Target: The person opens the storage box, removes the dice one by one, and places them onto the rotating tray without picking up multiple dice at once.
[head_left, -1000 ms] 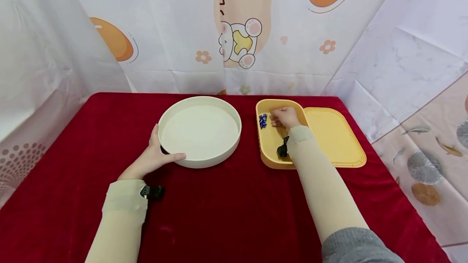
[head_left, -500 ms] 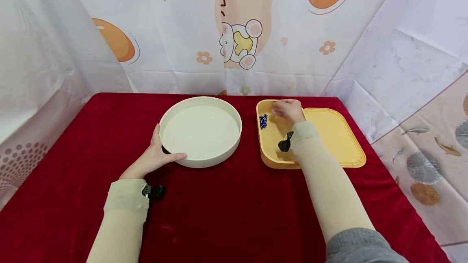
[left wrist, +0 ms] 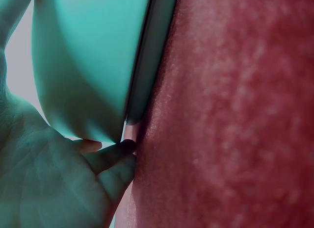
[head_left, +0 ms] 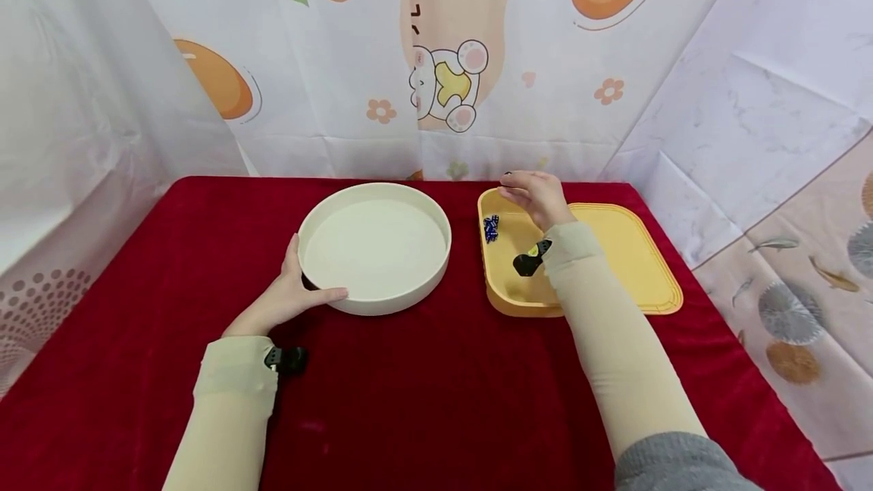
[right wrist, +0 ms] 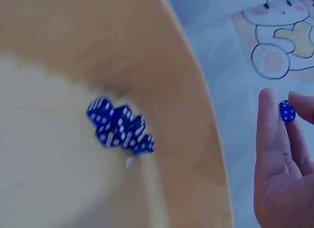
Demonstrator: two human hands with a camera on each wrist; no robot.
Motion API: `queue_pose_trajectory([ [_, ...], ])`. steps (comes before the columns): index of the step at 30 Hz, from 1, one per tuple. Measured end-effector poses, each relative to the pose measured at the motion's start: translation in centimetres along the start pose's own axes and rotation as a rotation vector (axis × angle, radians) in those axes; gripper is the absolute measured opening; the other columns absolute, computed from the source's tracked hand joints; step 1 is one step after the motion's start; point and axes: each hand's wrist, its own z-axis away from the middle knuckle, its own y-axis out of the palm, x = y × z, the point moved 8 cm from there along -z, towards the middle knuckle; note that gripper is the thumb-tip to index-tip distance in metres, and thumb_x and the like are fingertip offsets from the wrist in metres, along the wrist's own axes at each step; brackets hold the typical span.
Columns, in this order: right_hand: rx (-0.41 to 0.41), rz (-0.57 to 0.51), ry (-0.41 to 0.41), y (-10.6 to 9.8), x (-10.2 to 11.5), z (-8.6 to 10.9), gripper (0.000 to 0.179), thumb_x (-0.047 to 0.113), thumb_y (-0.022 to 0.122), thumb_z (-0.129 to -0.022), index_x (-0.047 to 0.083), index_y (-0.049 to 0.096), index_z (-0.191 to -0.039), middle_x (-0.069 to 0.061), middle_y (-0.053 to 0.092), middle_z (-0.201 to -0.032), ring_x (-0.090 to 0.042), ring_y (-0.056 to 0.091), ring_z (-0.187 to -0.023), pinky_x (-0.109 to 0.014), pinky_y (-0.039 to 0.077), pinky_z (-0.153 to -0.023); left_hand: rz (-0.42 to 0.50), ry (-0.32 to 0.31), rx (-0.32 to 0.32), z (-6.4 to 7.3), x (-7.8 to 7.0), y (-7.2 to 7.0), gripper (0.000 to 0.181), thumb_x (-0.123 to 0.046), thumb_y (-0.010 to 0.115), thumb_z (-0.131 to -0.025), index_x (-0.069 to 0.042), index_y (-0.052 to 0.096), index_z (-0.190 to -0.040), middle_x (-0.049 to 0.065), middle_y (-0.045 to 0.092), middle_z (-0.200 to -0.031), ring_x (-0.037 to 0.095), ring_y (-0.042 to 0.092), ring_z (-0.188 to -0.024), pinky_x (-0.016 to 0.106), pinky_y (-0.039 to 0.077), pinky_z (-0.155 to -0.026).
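My left hand [head_left: 289,290] holds the left side of a round cream tray [head_left: 382,304], thumb along its front wall and fingers round the side; in the left wrist view the fingers [left wrist: 112,159] reach by its lower edge. At the right, my right hand [head_left: 542,197] is raised over the far part of a yellow box [head_left: 521,307]. Between thumb and fingers it pinches one blue die [right wrist: 287,111] with white pips. Several more blue dice [right wrist: 121,126] lie clustered inside the box along its left wall. The forearm hides part of the box.
A yellow lid [head_left: 627,256] lies flat at the box's right side. Everything stands on a red cloth [head_left: 409,400] over the table. A printed white curtain [head_left: 327,97] hangs close behind its far edge.
My right hand has risen from inside the yellow box to above its far rim, carrying a die. The left hand and the round tray have stayed in place.
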Motion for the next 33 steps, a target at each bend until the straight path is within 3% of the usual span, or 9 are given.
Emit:
queue_pose_trajectory([
  [17,0.147,-0.032,0.094,5.4,-0.8,1.8,0.016,-0.005,0.057,-0.095,0.001,0.070,-0.087,-0.009,0.074,-0.082,-0.020,0.073,-0.077,-0.028,0.061,-0.074,0.010,-0.003,-0.007,0.1,-0.1,0.1,0.138,-0.050,0.080,-0.078,-0.014,-0.031,-0.152,0.020,-0.017,-0.164,0.043,0.000,-0.152,0.067,0.016,-0.117],
  [33,0.237,0.057,0.060,10.5,-3.2,4.2,0.017,-0.005,0.058,-0.095,0.004,0.069,-0.086,-0.008,0.073,-0.084,-0.017,0.072,-0.077,-0.029,0.061,-0.072,0.014,-0.002,0.005,-0.1,0.2,0.2,0.139,-0.050,0.080,-0.079,-0.013,-0.033,-0.151,0.018,-0.020,-0.163,0.042,-0.004,-0.152,0.069,0.014,-0.116],
])
